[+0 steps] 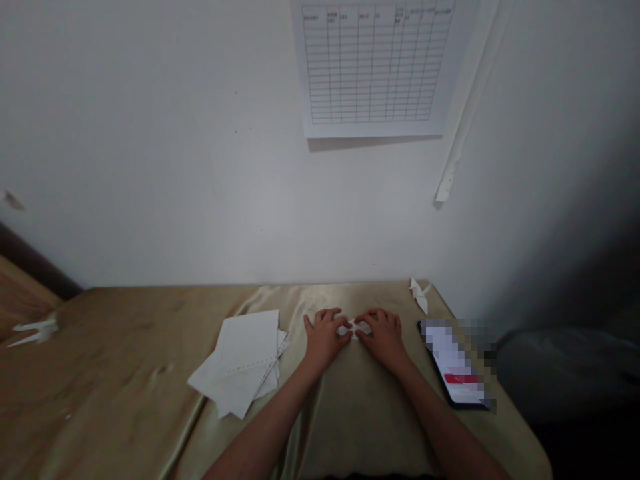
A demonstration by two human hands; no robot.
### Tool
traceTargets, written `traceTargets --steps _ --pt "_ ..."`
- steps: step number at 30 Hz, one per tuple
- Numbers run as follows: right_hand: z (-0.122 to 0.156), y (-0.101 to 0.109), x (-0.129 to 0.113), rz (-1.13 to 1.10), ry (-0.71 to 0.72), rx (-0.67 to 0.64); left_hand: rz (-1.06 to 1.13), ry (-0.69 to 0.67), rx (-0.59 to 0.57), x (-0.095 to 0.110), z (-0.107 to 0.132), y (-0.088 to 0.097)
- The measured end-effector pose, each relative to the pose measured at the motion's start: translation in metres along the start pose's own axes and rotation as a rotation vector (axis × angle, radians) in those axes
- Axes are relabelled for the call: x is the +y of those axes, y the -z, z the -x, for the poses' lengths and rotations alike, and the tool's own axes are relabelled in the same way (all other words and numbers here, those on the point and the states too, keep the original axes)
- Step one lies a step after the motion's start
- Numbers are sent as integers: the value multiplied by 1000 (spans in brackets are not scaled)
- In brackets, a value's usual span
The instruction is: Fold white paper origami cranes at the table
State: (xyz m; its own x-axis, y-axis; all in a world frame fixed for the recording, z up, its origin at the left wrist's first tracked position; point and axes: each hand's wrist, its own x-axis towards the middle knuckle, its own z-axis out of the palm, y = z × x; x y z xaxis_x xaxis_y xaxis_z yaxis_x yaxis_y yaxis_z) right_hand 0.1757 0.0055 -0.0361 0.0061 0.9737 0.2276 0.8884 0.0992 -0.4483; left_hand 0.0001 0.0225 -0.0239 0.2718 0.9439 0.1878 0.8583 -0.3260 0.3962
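Note:
My left hand (324,335) and my right hand (382,335) rest side by side on the gold cloth-covered table (125,380). Their curled fingertips press on a small folded white paper (354,329) lying between them. Most of that paper is hidden under the fingers. A loose stack of white paper sheets (241,361) lies just left of my left hand.
A phone (456,365) with a lit screen lies right of my right hand, near the table's right edge. A folded white paper crane (419,293) sits at the back right by the wall. A printed grid chart (373,63) hangs on the wall above.

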Motion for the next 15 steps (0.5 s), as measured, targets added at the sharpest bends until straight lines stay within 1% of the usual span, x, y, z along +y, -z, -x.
traceTargets --steps 5,10,15 --pt "-2 0 8 -30 10 -47 14 -14 -48 -5 -1 5" --pt "-7 4 16 -42 37 -103 33 -38 -98 -12 0 5" --pt "-9 6 21 -71 32 -140 33 -50 -106 -17 1 4"
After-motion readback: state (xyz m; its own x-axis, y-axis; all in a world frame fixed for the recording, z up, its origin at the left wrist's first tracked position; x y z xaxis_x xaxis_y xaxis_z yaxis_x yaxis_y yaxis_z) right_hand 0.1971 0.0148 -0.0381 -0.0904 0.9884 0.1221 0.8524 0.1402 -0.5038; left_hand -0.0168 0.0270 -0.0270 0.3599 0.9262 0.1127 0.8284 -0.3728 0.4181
